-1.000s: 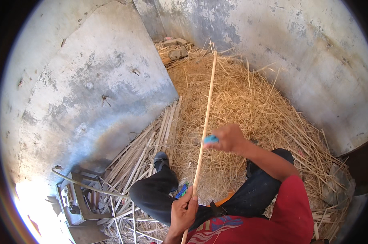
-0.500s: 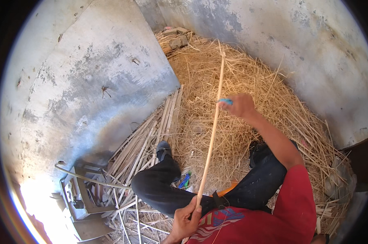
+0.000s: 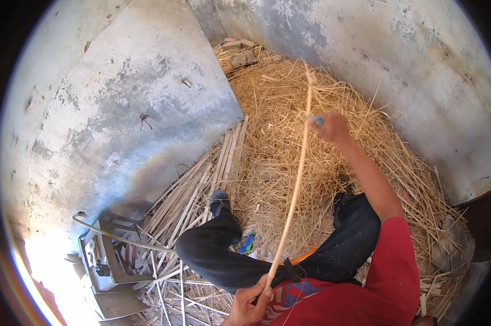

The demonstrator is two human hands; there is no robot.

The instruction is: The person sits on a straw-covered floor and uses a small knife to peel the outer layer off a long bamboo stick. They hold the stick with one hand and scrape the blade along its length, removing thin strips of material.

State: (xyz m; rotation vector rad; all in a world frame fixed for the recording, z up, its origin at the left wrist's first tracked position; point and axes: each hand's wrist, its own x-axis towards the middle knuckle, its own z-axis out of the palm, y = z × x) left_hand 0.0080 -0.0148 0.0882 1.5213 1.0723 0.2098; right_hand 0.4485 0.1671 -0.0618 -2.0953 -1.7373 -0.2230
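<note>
The right hand (image 3: 332, 129) has moved farther out along the strip (image 3: 295, 201).

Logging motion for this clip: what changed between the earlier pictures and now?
The right hand, holding a blue object, moved along the pale strip toward its far end, which swung rightward. Nothing was let go; the left hand still grips the strip's near part.

The strip (image 3: 296, 190) is pale tan, the tool (image 3: 317, 120) blue, the shirt (image 3: 359, 300) red.
</note>
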